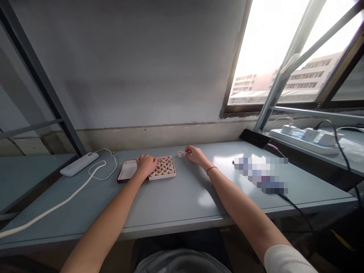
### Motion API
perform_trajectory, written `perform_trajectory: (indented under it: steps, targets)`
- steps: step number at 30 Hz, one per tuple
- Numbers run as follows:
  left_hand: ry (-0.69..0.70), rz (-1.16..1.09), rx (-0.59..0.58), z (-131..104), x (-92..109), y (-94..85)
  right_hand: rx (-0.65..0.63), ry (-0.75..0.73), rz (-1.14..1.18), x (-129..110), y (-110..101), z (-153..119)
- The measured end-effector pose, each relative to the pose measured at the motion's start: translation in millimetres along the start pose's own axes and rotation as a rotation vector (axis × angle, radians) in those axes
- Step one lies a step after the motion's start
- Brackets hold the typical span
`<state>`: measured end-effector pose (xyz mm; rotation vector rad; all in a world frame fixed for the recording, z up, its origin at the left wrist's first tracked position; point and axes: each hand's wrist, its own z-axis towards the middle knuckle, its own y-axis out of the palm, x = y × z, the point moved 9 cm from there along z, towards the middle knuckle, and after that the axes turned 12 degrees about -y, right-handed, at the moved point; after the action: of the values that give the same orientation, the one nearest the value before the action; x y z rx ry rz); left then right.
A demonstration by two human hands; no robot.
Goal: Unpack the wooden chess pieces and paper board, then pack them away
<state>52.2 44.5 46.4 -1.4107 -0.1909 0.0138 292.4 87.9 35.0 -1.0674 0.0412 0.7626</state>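
A shallow white box (174, 175) on the grey desk holds rows of round Chinese chess pieces (165, 171), marked in red or black. Against its left side lies a dark red lid (123, 180) with a white inside. My left hand (147, 163) is over the seam between lid and box, fingers curled down; what they grip is hidden. Farther right, my right hand (195, 154) pinches what looks like a pale Chinese chess piece, mostly covered by the fingers. Just left of those fingertips stands a Chinese chess piece (180, 154) with a red mark.
At the left lies a white power bank (79, 164) with a cable, and a thick white cord (71, 195) crosses the desk. A blurred-out object (261, 174) lies on the right. Beyond it are a dark phone-like slab (254, 138) and a white power strip (304, 140).
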Motion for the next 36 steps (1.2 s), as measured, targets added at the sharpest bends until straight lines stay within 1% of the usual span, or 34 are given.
perform_trajectory:
  steps: [4,9,15,18,20,23,25,27,28,30,32,34,36]
  targets:
    - [-0.021,-0.011,-0.030,0,3,3.5,-0.078,0.031,-0.039,-3,11,-2]
    - [-0.030,-0.035,-0.036,1,2,3.2,-0.102,0.024,-0.093,-5,13,-1]
    - [-0.030,-0.119,-0.038,3,1,2.1,-0.128,0.016,-0.117,-6,15,-1]
    - [-0.052,-0.206,-0.044,5,-1,2.2,-0.119,0.013,-0.120,-6,15,-1]
    - [-0.080,-0.264,-0.059,8,-4,3.7,-0.090,0.035,-0.117,-4,12,-2]
    - [-0.103,-0.308,-0.044,11,-8,2.0,0.021,0.084,-0.137,-5,-1,-2]
    - [-0.092,-0.323,0.019,11,-9,-6.1,0.114,0.067,-0.140,-17,-12,-2]
    - [-0.061,-0.390,0.069,10,-7,-15.3,0.169,-0.026,-0.111,-42,-16,0]
    - [-0.042,-0.452,0.067,9,-5,-18.1,0.181,-0.096,-0.090,-59,-15,0]
    - [-0.002,-0.607,0.013,8,-1,-18.7,0.188,-0.232,-0.073,-94,-10,0]
    - [0.034,-0.758,-0.054,8,4,-16.0,0.191,-0.318,-0.075,-123,-2,-3]
    - [0.073,-0.863,-0.085,8,8,-14.0,0.204,-0.352,-0.077,-141,3,-5]
    - [0.100,-0.909,-0.089,9,10,-12.7,0.217,-0.358,-0.067,-147,4,-5]
